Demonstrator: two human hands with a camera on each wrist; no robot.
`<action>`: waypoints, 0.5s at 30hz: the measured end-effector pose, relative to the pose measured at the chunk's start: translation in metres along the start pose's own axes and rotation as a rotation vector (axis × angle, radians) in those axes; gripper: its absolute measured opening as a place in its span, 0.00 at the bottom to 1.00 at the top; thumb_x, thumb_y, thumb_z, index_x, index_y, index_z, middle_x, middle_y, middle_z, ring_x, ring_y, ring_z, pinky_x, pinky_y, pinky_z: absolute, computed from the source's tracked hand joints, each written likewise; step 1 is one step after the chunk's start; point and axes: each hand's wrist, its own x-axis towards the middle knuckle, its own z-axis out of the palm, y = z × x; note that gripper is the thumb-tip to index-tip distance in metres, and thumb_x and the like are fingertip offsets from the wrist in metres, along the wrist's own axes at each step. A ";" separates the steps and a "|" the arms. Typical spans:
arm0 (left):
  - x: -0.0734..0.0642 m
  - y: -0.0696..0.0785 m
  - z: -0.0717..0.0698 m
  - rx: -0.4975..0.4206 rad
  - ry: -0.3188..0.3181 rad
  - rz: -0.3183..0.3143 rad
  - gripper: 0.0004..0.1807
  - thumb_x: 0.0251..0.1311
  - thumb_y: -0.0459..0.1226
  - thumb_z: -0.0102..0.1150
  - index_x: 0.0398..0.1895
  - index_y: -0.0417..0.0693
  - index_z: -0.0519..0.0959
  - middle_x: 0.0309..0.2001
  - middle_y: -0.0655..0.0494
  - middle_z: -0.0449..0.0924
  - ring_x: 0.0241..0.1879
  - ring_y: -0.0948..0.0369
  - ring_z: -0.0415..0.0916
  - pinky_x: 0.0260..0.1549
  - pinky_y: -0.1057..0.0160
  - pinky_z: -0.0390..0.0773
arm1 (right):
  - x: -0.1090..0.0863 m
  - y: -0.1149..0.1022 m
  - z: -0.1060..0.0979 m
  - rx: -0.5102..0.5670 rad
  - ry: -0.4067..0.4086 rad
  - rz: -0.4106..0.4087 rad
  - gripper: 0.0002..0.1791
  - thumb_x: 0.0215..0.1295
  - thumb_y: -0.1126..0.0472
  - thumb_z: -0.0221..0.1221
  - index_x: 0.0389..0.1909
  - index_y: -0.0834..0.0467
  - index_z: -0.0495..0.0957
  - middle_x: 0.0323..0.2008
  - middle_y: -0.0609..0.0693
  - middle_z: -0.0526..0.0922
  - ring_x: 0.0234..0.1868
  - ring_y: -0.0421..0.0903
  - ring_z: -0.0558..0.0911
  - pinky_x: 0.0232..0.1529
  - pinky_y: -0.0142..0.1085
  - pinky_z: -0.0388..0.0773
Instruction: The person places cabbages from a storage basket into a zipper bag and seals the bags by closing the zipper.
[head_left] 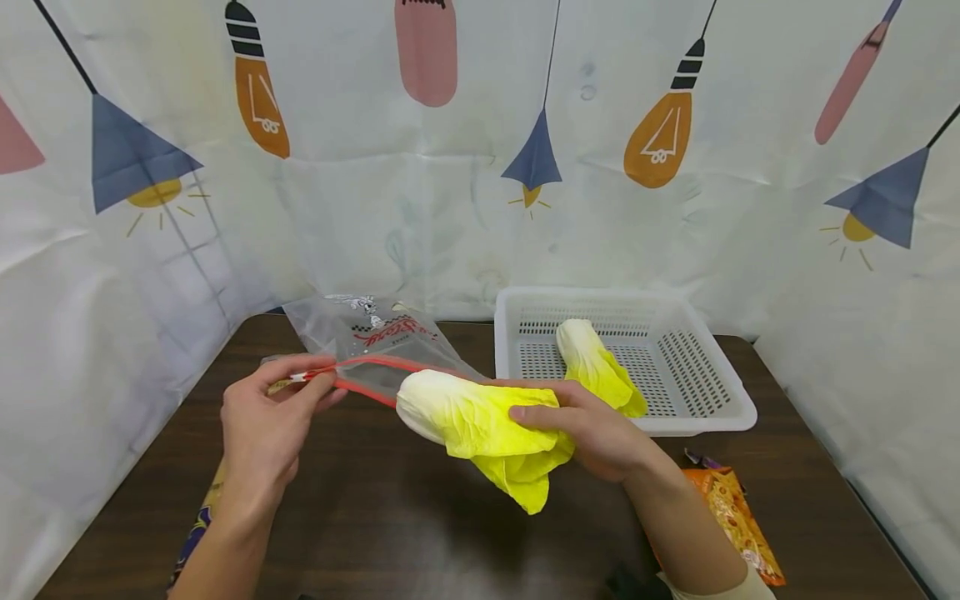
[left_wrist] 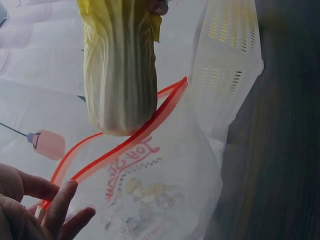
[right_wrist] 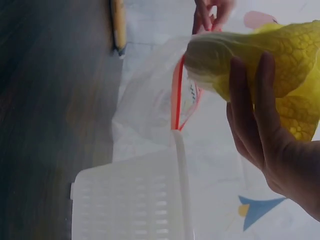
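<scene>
My left hand point(head_left: 262, 421) pinches the red-edged corner of a clear zip bag point(head_left: 382, 333) with red lettering. The bag's mouth hangs partly open, as the left wrist view also shows. My right hand point(head_left: 592, 429) grips a napa cabbage point(head_left: 480, 412), white at the base and yellow at the leaves, around its leafy end. The white base points left, right at the bag's red-edged mouth point(left_wrist: 120, 150). In the right wrist view, fingers point(right_wrist: 265, 95) lie across the yellow leaves. A second napa cabbage point(head_left: 592, 362) lies in a white plastic basket point(head_left: 701, 429).
The basket stands at the back right of the dark table point(head_left: 360, 517). An orange snack packet point(head_left: 738, 517) lies by my right forearm. Part of another packet point(head_left: 198, 525) shows beside my left forearm. A patterned curtain point(head_left: 450, 217) hangs behind the table.
</scene>
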 end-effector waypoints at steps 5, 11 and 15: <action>-0.002 0.000 -0.001 0.025 -0.018 0.002 0.14 0.53 0.20 0.71 0.45 0.29 0.87 0.44 0.50 0.79 0.28 0.62 0.89 0.31 0.63 0.88 | 0.001 0.001 0.003 -0.003 0.059 -0.018 0.26 0.80 0.59 0.52 0.75 0.61 0.69 0.52 0.53 0.87 0.46 0.46 0.89 0.50 0.39 0.87; -0.003 0.000 -0.002 0.133 -0.029 0.018 0.17 0.52 0.21 0.74 0.47 0.32 0.88 0.46 0.54 0.78 0.28 0.64 0.88 0.31 0.65 0.88 | 0.000 0.001 0.007 -0.049 0.164 -0.017 0.28 0.77 0.58 0.55 0.76 0.54 0.69 0.57 0.55 0.84 0.46 0.48 0.88 0.49 0.39 0.87; -0.005 0.002 -0.004 0.270 -0.042 0.031 0.16 0.55 0.27 0.76 0.48 0.38 0.89 0.47 0.56 0.79 0.28 0.67 0.88 0.25 0.71 0.84 | 0.001 0.000 0.009 -0.051 0.209 -0.042 0.28 0.77 0.58 0.55 0.76 0.51 0.69 0.58 0.55 0.84 0.47 0.48 0.88 0.49 0.39 0.86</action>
